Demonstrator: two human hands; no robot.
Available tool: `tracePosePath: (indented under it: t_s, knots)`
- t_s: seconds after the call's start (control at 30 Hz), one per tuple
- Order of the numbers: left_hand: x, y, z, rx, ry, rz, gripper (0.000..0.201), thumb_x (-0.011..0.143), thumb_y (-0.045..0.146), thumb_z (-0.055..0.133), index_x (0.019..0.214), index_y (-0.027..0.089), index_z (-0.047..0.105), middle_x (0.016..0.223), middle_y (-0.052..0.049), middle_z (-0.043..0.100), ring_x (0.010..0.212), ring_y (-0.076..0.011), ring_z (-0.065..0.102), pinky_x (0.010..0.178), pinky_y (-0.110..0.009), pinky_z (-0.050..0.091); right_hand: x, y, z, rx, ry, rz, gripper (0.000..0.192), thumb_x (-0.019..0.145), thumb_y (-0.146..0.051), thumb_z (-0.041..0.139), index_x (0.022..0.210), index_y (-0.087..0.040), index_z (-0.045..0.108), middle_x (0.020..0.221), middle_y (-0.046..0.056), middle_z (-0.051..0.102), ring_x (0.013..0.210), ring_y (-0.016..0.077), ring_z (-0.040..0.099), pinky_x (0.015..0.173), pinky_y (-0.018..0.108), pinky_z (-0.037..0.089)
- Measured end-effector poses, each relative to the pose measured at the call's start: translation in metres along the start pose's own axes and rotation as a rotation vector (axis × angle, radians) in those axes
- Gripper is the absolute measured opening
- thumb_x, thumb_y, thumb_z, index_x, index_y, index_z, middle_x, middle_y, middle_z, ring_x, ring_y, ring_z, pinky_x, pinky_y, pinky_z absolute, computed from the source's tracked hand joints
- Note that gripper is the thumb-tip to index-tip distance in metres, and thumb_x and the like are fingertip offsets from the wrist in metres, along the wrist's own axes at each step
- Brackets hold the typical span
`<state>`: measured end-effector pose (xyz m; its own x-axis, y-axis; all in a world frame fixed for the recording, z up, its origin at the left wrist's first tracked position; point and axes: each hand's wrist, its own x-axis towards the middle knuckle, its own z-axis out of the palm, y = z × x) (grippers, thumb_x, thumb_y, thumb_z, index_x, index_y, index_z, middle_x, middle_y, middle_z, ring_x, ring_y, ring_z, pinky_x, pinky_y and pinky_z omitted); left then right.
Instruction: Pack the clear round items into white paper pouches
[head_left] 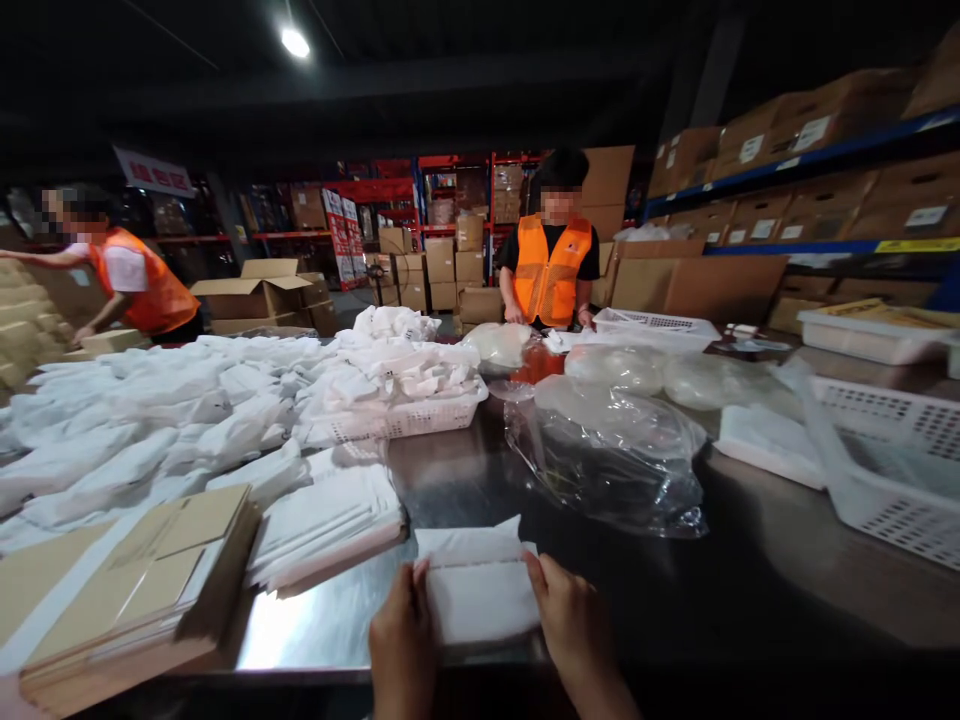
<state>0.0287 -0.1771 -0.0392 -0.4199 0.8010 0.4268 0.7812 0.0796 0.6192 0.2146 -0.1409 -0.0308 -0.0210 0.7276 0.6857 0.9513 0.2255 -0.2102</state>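
Left hand [401,640] at lower centre of the frame, back up, fingers [420,578] curled forward, right hand [574,625] just right of it, likewise palm down, thumb tip pointing inward, both forearms entering from the bottom edge

**Steel table, loaded**

Shiny metal table [465,480] carried: flat cardboard stack [127,580] at 8 o'clock, white packet pile [150,420] at 10, white basket [390,420] w/ packets nr center, crumpled clear plastic bag [607,450] at 2, white crate [892,470] at 3, folded white packet [480,590] at 6.

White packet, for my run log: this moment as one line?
left hand | right hand | both grip white packet | on steel table
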Motion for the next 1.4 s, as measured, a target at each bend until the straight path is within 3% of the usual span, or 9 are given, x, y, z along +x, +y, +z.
tracePosePath:
  t_s: [0.3,0.47,0.77,0.87,1.0,1.1,1.2,1.27,1.4]
  knots:
    - [0.002,-0.005,-0.004,0.057,-0.044,-0.007,0.026,0.099,0.026,0.030,0.080,0.023,0.048,0.059,-0.002,0.063,0.053,-0.0225,0.063,0.046,-0.025,0.029,-0.004,0.001,-0.004,0.050,0.122,-0.146,0.065,0.104,-0.042,0.017,0.060,-0.019,0.059,0.044,0.001,0.058,0.039,0.0142,0.059,0.042,0.027,0.028]
    - [0.003,0.010,-0.012,0.112,-0.080,-0.020,0.028,0.101,0.023,0.028,0.078,0.022,0.045,0.059,-0.002,0.062,0.056,-0.0217,0.063,0.050,-0.027,0.028,-0.006,0.001,-0.002,0.016,0.102,-0.105,0.069,0.104,-0.045,0.016,0.056,-0.019,0.058,0.043,0.003,0.058,0.038,0.0144,0.057,0.044,0.028,0.025]
    - [0.023,0.024,-0.031,0.326,-0.364,-0.141,0.031,0.100,0.027,0.030,0.087,0.019,0.057,0.076,-0.008,0.068,0.072,-0.0261,0.067,0.054,-0.029,0.036,-0.004,0.003,0.004,-0.026,0.038,-0.033,0.077,0.102,-0.051,0.009,0.052,-0.021,0.060,0.042,0.006,0.058,0.036,0.0163,0.055,0.043,0.029,0.022]
    - [0.024,0.015,-0.036,0.390,-0.305,-0.075,0.027,0.096,0.019,0.034,0.099,0.016,0.061,0.083,-0.011,0.069,0.076,-0.0274,0.067,0.057,-0.032,0.042,-0.005,0.006,0.006,-0.047,0.060,-0.044,0.076,0.102,-0.048,0.010,0.051,-0.021,0.059,0.041,0.006,0.057,0.037,0.0169,0.056,0.042,0.029,0.023]
    - [0.015,0.014,-0.019,0.335,-0.017,0.327,0.043,0.088,0.003,0.031,0.123,0.013,0.056,0.107,-0.014,0.067,0.094,-0.0253,0.066,0.074,-0.036,0.052,-0.002,0.006,-0.001,-0.201,-0.007,-0.071,0.059,0.103,-0.036,0.023,0.061,-0.020,0.062,0.045,0.005,0.058,0.039,0.0179,0.057,0.041,0.026,0.030]
    - [0.009,0.025,0.004,0.296,0.036,0.616,0.042,0.086,0.007,0.041,0.121,0.016,0.061,0.129,-0.016,0.058,0.118,-0.0346,0.055,0.094,-0.055,0.046,0.007,-0.004,-0.012,-0.330,0.037,-0.079,0.039,0.097,-0.016,0.029,0.096,-0.013,0.068,0.073,0.014,0.069,0.066,0.0246,0.067,0.058,0.034,0.049]
    - [0.006,0.029,0.023,0.277,-0.069,0.619,0.046,0.084,0.008,0.047,0.125,0.025,0.060,0.133,-0.013,0.056,0.122,-0.0367,0.051,0.095,-0.062,0.044,0.015,-0.019,-0.009,-0.248,0.097,-0.305,0.047,0.089,-0.005,0.029,0.126,-0.012,0.057,0.126,0.016,0.060,0.115,0.0291,0.057,0.092,0.045,0.049]
    - [0.006,0.022,0.035,0.234,-0.128,0.582,0.054,0.082,0.003,0.045,0.130,0.026,0.056,0.137,-0.013,0.053,0.126,-0.0356,0.048,0.097,-0.060,0.045,0.016,-0.023,0.006,-0.158,0.006,-0.438,0.047,0.088,-0.005,0.033,0.129,-0.015,0.055,0.137,0.012,0.051,0.127,0.0276,0.048,0.102,0.047,0.045]
    - [0.008,0.003,0.057,-0.110,-0.184,0.475,0.054,0.087,0.004,0.034,0.140,0.014,0.043,0.150,-0.018,0.031,0.137,-0.0290,0.034,0.105,-0.048,0.043,0.016,-0.008,0.043,0.039,-0.200,-0.173,0.048,0.087,-0.019,0.044,0.133,-0.005,0.051,0.136,0.021,0.049,0.122,0.0333,0.052,0.094,0.046,0.051]
